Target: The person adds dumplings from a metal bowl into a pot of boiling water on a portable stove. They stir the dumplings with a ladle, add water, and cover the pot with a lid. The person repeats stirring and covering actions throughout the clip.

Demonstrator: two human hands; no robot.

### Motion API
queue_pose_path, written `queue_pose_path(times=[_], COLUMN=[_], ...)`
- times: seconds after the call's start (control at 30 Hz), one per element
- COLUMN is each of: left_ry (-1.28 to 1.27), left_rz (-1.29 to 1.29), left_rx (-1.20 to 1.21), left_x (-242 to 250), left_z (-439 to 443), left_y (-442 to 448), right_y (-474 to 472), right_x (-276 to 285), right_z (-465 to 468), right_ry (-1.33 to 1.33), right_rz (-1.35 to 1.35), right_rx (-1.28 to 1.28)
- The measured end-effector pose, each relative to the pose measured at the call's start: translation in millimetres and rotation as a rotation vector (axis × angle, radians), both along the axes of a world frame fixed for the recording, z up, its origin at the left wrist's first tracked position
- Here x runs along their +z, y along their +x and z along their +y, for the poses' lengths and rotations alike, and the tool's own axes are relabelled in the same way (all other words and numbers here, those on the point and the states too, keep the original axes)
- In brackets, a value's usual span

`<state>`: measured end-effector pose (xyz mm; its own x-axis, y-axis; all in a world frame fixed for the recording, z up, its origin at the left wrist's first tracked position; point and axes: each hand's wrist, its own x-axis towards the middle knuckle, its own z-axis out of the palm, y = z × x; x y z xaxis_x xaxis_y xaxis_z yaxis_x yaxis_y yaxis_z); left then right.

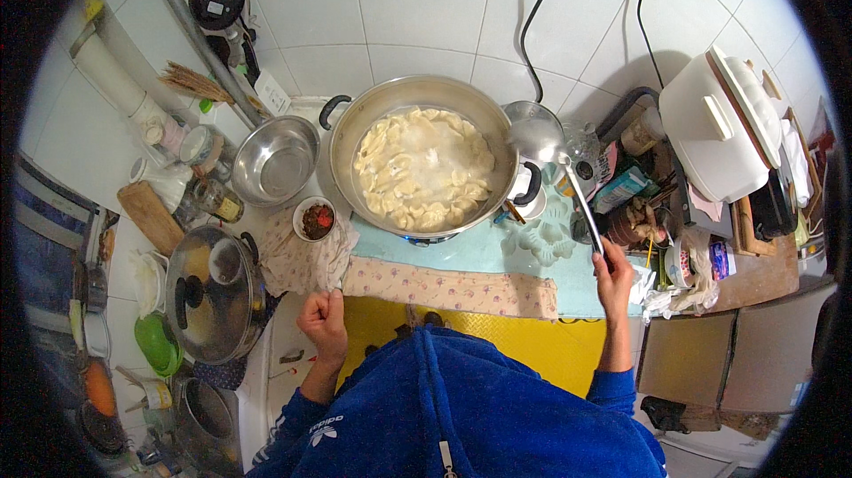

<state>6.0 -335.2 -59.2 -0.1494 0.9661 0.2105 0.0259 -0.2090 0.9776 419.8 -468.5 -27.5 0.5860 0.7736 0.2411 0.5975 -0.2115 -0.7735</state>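
Note:
A large two-handled metal pot (432,165) full of dumplings (426,172) in steaming liquid stands before me on a stove. My right hand (614,273) is closed around the dark handle of a metal skimmer or ladle (586,205); its round head, blurred by steam, is just right of the pot's rim. My left hand (324,319) is closed at the counter's front edge, against the flowered cloth (439,283); whether it pinches the cloth cannot be told. Left of the pot are a small white bowl (315,219) with red and brown seasoning and an empty steel basin (276,160).
A lidded pan (216,295), a wooden board (150,218) and a glass jar (218,200) stand at the left. Right of the pot lie a clear molded plastic tray (549,232), packets and ginger (638,222), beside a white lidded container (715,125). Black cords hang along the wall.

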Motion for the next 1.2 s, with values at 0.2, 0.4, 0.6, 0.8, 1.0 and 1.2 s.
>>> queue_pose_path(times=[0.2,0.4,0.6,0.8,1.0,1.2], left_ry=[0.023,0.032,0.028,0.001,0.002,-0.012], left_rz=[0.012,0.001,0.028,0.008,0.009,-0.023], left_rx=[0.027,0.078,0.169,0.170,0.121,0.126], left_x=[0,-2,-6,-6,-7,-7], left_z=[-2,-8,-17,-19,-8,-1], left_y=[1,-1,1,6,6,-1], right_y=[-10,-8,0,1,-10,-30], right_x=[96,136,151,135,102,74], right_z=[45,80,102,125,138,159], right_ry=[-0.320,-0.469,-0.633,-0.711,-0.696,-0.689], right_rz=[-0.452,-0.690,-0.789,-0.807,-0.753,-0.704], right_rx=[0.302,0.533,0.633,0.673,0.674,0.718])
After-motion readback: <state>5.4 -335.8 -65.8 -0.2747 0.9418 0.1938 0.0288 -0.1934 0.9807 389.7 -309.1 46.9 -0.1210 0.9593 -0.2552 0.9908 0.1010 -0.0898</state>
